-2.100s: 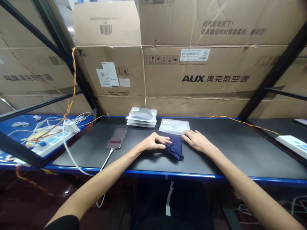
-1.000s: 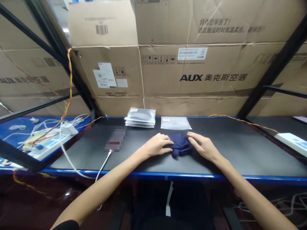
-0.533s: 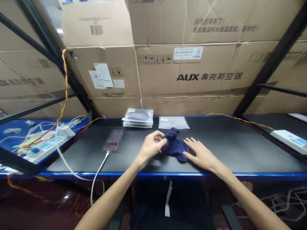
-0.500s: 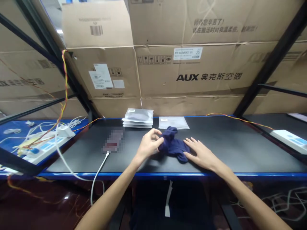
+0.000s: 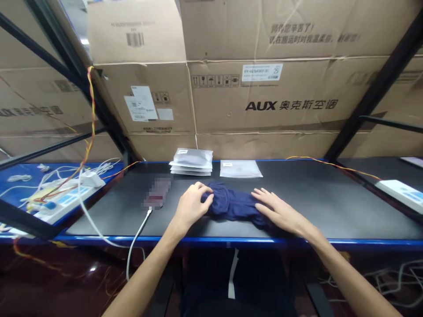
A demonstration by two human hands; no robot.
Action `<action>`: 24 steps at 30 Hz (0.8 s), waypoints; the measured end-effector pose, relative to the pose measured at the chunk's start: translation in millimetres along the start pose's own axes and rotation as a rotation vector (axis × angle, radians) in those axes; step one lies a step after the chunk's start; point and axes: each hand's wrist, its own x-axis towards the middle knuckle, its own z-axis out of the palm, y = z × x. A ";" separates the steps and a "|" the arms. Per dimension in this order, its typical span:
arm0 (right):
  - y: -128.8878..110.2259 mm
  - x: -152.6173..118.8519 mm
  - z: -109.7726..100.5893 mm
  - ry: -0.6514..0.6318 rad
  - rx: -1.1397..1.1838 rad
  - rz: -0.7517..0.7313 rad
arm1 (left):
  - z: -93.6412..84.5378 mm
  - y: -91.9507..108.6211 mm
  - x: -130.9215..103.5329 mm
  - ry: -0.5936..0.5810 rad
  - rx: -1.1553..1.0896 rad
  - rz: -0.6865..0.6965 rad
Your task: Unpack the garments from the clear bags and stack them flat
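The left hand (image 5: 191, 204) pinches one end of a cloth (image 5: 236, 205) whose long axis runs sideways, slightly nearward, to the right hand (image 5: 279, 211), resting outstretched and ungripping atop it.

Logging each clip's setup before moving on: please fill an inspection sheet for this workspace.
Surface: black tabletop, blue front edge.
Job's things: navy cloth, rumpled, on the tabletop.
Clutter: stacked pale packets and pale packaging at back; pixelated device left.
Hands: left hand grips cloth's left end; right hand open on its right end.
Cables: white cable into device; red-yellow wires left.
Surroundings: cardboard behind, black posts, power strips both sides.
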 end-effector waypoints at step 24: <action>14.0 -6.5 -1.6 -0.014 -0.040 -0.107 | -27.4 -65.8 -26.7 -0.004 0.161 -0.369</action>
